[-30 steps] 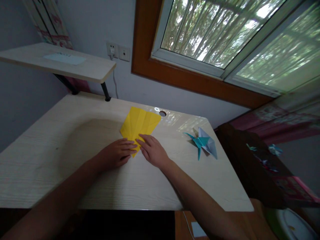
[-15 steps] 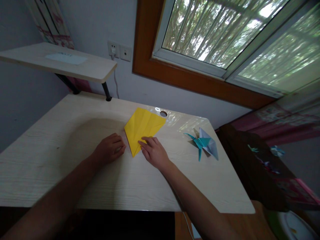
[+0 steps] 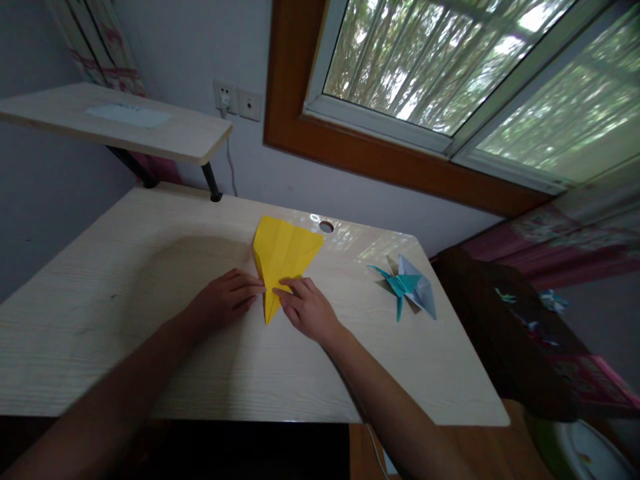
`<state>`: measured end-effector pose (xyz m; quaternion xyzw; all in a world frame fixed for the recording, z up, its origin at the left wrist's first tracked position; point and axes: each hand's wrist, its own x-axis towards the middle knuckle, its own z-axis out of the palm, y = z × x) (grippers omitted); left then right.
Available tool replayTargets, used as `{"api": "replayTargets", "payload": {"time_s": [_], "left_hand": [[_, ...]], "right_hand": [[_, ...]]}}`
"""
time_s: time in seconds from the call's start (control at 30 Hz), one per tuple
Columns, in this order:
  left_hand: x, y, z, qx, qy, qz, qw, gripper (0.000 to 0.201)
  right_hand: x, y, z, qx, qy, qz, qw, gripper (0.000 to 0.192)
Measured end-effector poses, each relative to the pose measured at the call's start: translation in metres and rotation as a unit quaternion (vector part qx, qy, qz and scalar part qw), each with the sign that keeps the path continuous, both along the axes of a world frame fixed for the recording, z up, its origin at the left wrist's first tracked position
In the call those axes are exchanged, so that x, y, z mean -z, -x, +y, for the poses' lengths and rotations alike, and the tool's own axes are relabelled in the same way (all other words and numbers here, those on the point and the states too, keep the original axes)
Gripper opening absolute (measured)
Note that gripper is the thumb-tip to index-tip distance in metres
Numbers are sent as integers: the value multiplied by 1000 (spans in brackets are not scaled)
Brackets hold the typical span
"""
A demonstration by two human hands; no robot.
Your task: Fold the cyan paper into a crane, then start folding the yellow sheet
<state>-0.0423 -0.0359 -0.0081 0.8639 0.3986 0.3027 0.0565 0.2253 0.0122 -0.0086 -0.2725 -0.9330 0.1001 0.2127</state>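
Yellow paper (image 3: 283, 255), folded to a kite, lies on the desk (image 3: 125, 320), its long axis running from the near tip away. Left hand (image 3: 225, 300) presses flat on its left edge, right hand (image 3: 307, 308) on its right, equally near. Blue crane (image 3: 407, 285) sits well apart, rightward

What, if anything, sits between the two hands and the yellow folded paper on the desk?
Nothing visible. The left hand and right hand both rest their fingertips directly on the lower point of the yellow paper. The blue paper crane lies apart, off to the right on the desk.
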Motion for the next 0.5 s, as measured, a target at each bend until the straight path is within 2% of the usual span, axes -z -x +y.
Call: {"api": "replayTargets", "payload": {"time_s": [0.3,0.5], "left_hand": [[17,-3,4,56,-5,55,997,39],[19,-5,5,52,-10,68,996,37]], "right_hand": [[1,-1,-1,-40,11,1,999,35],[2,-2,-1,-58,25,27,998,37]]}}
